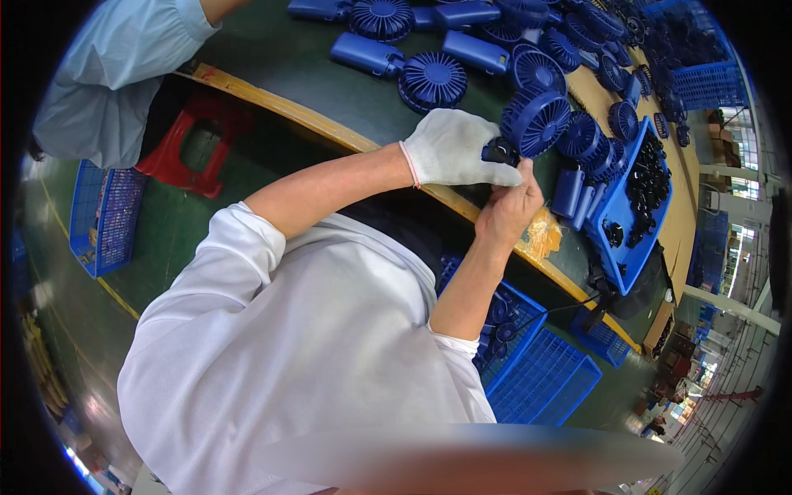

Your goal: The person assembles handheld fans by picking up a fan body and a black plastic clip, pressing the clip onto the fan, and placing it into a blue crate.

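My left hand (452, 147), in a white knit glove, is closed around the black lower part of a blue handheld fan (536, 124). The fan's round slatted head points away from me, up and to the right. My bare right hand (510, 211) meets it from below, thumb and fingers pinched at the black part (500, 152). What exactly lies between the right fingertips is too small to make out. Both hands are above the table's near edge. Just beyond them lie more blue fan heads (432, 81) and blue oblong handles (476, 52).
A blue tray (617, 216) of small black parts stands on the table to the right. Blue crates (544, 375) sit below the table edge. At the upper left are a person's light blue sleeve (124, 66), a red stool (194, 144) and another blue crate (107, 219).
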Demonstrator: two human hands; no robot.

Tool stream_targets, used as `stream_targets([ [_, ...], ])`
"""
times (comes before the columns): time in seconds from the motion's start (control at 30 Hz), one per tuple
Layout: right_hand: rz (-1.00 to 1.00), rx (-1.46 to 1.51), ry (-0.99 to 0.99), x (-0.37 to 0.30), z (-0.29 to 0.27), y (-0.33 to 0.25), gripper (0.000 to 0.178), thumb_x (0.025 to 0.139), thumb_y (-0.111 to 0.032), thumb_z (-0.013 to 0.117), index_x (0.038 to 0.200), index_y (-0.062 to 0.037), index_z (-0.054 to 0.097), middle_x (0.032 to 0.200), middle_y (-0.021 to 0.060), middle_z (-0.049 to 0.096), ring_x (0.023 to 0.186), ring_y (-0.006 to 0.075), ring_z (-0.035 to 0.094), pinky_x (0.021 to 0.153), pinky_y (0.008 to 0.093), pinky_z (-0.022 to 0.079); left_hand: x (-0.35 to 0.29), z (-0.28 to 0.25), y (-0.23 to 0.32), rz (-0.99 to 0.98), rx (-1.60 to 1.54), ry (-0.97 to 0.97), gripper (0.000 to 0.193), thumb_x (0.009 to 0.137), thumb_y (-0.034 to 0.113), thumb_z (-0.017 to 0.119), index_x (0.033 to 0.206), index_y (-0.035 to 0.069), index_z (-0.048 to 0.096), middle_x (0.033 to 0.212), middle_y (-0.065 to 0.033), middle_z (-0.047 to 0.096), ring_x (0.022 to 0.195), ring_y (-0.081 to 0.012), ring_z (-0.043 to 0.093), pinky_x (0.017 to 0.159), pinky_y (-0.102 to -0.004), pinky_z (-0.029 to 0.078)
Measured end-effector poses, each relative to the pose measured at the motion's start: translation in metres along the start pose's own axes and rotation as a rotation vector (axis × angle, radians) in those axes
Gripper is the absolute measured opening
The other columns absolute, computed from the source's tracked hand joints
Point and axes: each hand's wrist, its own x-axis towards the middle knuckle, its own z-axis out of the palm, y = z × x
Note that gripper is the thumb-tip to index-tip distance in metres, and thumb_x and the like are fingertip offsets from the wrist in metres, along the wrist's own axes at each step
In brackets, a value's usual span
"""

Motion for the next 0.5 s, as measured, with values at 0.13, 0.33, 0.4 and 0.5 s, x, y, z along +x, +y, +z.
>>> stream_targets([
  [0.13,-0.069,-0.129,-0.073,-0.005,0.004,-0.024,0.021,0.092,-0.007,0.062,0.078,0.0082,0.066,0.093,0.0095,0.062,0.07,0.0141,0.059,0.049,0.0239,0.05,-0.002,-0.004,0.006,0.003,0.006,-0.026,0.048,0.069,0.053,0.07,0.07,0.005,0.067,0.07,-0.0156,0.065,0.07,-0.0347,0.065,0.059,-0.0403,0.051],
  [0.33,-0.301,-0.335,-0.029,-0.005,-0.002,-0.025,0.014,0.089,-0.004,0.066,0.087,0.0097,0.069,0.09,0.0089,0.064,0.071,0.014,0.061,0.06,0.0241,0.052,-0.002,0.0,0.006,0.048,0.044,0.02,0.058,0.07,0.063,0.066,0.064,0.005,0.066,0.067,-0.0151,0.065,0.064,-0.0338,0.066,0.056,-0.0402,0.051],
  [0.4,-0.182,-0.217,0.073,-0.006,-0.002,-0.019,0.017,0.091,-0.009,0.067,0.087,0.008,0.069,0.088,0.0084,0.065,0.074,0.0138,0.062,0.066,0.0234,0.051,-0.001,0.002,0.006,0.051,0.014,0.036,0.052,0.07,0.057,0.067,0.064,0.005,0.067,0.067,-0.0149,0.065,0.064,-0.0336,0.066,0.056,-0.0404,0.051],
  [0.5,-0.097,-0.02,0.026,-0.011,0.0,-0.018,0.029,0.094,-0.022,0.064,0.096,0.0072,0.068,0.091,0.0089,0.066,0.078,0.0128,0.061,0.068,0.0228,0.048,-0.001,0.0,0.008,0.012,0.028,0.002,0.04,0.07,0.046,0.07,0.069,0.007,0.068,0.068,-0.015,0.066,0.065,-0.0333,0.065,0.057,-0.039,0.051],
])
